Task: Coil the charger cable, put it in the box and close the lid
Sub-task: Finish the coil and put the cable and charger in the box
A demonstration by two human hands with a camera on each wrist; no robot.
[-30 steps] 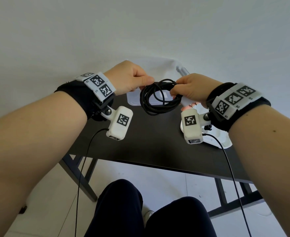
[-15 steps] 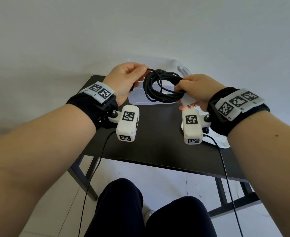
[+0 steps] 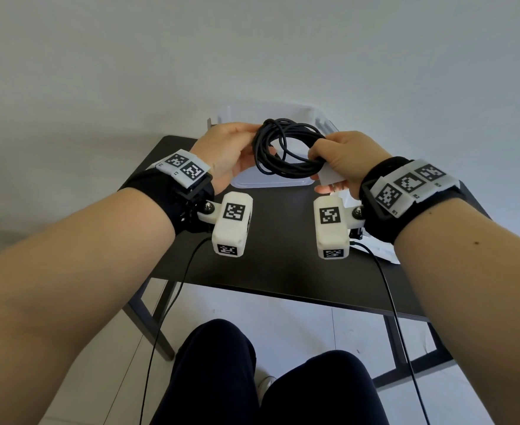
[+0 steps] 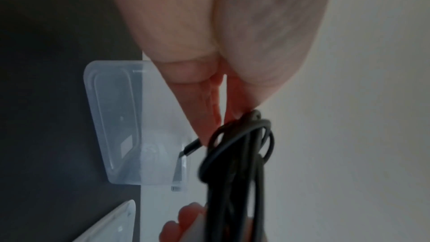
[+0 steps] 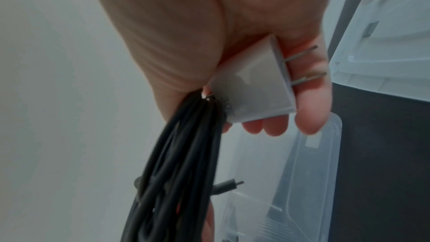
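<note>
Fingers [image 3: 317, 151] of the right hand [image 3: 344, 157] curl round coiled cable [image 3: 286, 154] & white plug [image 5: 253, 87]; left hand [image 3: 225, 151] pinches the far side, above the open box [image 3: 271, 182]. Coiling looks done; next, lower it in w/o loops springing out.

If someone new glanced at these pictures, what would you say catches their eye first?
First, the black coiled cable, held in the air between both hands above the dark table. The left hand steadies one side; the right hand grips the other together with the white charger plug, its two prongs sticking out. Behind the coil stands the clear plastic box, open.
</note>
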